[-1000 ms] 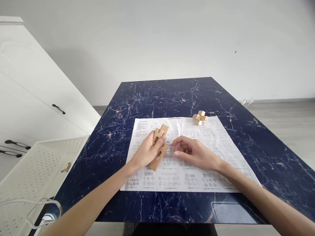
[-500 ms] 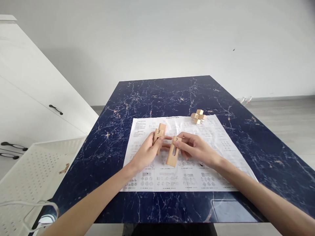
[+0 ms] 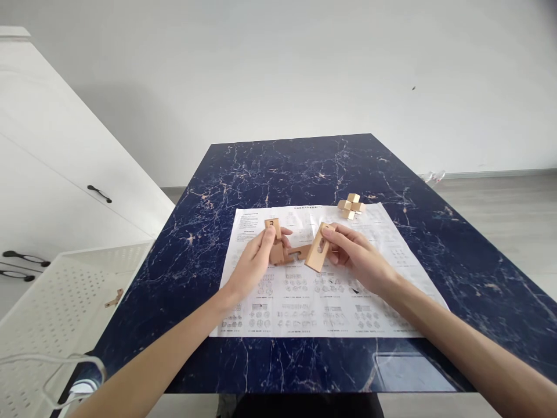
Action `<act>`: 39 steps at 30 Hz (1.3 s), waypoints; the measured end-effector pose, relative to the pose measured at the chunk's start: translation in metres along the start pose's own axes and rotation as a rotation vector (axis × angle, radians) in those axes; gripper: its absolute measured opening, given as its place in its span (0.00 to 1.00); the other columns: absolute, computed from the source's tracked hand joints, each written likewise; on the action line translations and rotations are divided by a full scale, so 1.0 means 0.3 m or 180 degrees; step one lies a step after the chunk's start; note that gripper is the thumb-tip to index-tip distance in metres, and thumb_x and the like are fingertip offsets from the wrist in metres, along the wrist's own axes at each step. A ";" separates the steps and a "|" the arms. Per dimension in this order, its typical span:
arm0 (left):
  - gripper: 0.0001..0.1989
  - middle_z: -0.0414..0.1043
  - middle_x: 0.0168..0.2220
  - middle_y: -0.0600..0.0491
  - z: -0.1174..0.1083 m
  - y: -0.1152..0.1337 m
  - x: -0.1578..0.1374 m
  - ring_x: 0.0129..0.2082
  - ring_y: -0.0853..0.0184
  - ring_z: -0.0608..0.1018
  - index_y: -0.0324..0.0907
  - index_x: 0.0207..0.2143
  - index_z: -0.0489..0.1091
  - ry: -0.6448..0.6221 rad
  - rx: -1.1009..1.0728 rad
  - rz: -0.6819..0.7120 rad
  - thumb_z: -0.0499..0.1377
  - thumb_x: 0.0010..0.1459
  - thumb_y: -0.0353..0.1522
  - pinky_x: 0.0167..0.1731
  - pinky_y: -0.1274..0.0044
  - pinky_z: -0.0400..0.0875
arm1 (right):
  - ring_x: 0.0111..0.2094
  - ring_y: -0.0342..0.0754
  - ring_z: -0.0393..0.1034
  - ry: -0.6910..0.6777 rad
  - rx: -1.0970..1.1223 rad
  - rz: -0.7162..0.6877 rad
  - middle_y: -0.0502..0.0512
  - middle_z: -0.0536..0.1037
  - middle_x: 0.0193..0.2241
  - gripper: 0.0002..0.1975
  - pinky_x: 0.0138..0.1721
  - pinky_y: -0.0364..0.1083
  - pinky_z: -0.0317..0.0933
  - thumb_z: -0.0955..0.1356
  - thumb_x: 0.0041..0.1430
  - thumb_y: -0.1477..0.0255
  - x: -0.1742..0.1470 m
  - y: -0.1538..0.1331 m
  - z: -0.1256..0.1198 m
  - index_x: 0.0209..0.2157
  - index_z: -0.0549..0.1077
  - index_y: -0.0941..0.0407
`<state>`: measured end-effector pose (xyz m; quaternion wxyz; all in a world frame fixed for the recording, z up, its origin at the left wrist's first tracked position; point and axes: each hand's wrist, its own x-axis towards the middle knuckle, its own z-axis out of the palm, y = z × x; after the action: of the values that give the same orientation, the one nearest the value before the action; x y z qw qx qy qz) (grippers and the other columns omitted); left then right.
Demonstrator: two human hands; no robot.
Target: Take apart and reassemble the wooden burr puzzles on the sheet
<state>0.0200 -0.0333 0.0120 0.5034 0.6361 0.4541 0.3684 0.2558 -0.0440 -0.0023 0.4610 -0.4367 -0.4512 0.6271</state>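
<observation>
My left hand (image 3: 256, 252) is closed on a wooden puzzle piece (image 3: 273, 223) with a dark mark near its top, the thumb pressed on its face. My right hand (image 3: 354, 249) pinches a slotted wooden puzzle piece (image 3: 314, 259), tilted, with a long opening through its middle. Between the hands lies a notched wooden piece (image 3: 298, 253), its right end behind the slotted one; whether fingers grip it I cannot tell. All are above a printed instruction sheet (image 3: 304, 319) with rows of small diagrams.
An assembled wooden cross-shaped puzzle (image 3: 351, 206) sits at the sheet's far right edge. The sheet lies on a dark blue marbled table (image 3: 270, 168). To the left are a white perforated basket (image 3: 65, 290) with a wooden piece inside, a white cable (image 3: 52, 360) and a white cabinet (image 3: 56, 145).
My hands have moved apart, the right one going right and up with the slotted piece. The marked piece has shifted slightly left, and the notched piece between them has come into view.
</observation>
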 end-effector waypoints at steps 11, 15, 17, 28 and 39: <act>0.21 0.65 0.28 0.55 -0.035 0.012 0.037 0.19 0.76 0.58 0.40 0.34 0.65 -0.0296 -0.2102 -0.0802 0.48 0.76 0.44 0.19 0.82 0.57 | 0.22 0.40 0.57 -0.0023 0.0359 0.0046 0.47 0.71 0.27 0.17 0.24 0.43 0.54 0.74 0.66 0.54 -0.002 -0.008 -0.014 0.36 0.75 0.54; 0.06 0.72 0.40 0.51 -0.030 0.004 0.036 0.28 0.74 0.70 0.38 0.44 0.72 -0.0269 -0.2243 -0.0744 0.56 0.72 0.30 0.28 0.81 0.68 | 0.23 0.40 0.61 0.0091 0.0341 -0.0018 0.51 0.79 0.35 0.16 0.23 0.43 0.55 0.75 0.65 0.56 0.001 -0.003 -0.013 0.39 0.75 0.54; 0.09 0.74 0.46 0.47 -0.028 -0.002 0.033 0.32 0.72 0.74 0.37 0.51 0.74 -0.0425 -0.2123 -0.0665 0.59 0.70 0.28 0.34 0.78 0.72 | 0.24 0.40 0.65 0.0159 0.0226 -0.0130 0.55 0.82 0.42 0.16 0.22 0.42 0.56 0.75 0.65 0.56 0.003 0.002 -0.012 0.42 0.74 0.54; 0.21 0.75 0.55 0.40 -0.011 -0.012 0.012 0.35 0.67 0.82 0.42 0.67 0.67 -0.1516 -0.1722 -0.0563 0.57 0.76 0.36 0.36 0.73 0.79 | 0.25 0.47 0.76 0.0610 -0.1964 -0.1392 0.57 0.86 0.36 0.19 0.26 0.48 0.70 0.66 0.75 0.60 -0.026 0.030 0.022 0.58 0.76 0.55; 0.20 0.74 0.55 0.41 -0.006 -0.002 0.010 0.31 0.70 0.80 0.41 0.65 0.68 -0.1518 -0.1472 -0.0434 0.56 0.76 0.38 0.31 0.75 0.77 | 0.33 0.50 0.80 0.0511 -0.2765 -0.2218 0.58 0.85 0.50 0.23 0.34 0.50 0.78 0.64 0.75 0.70 -0.020 0.067 0.008 0.68 0.71 0.49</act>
<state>0.0192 -0.0300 0.0118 0.7499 0.5416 0.2694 0.2680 0.2510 -0.0535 -0.0204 0.4516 -0.4580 -0.7490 0.1591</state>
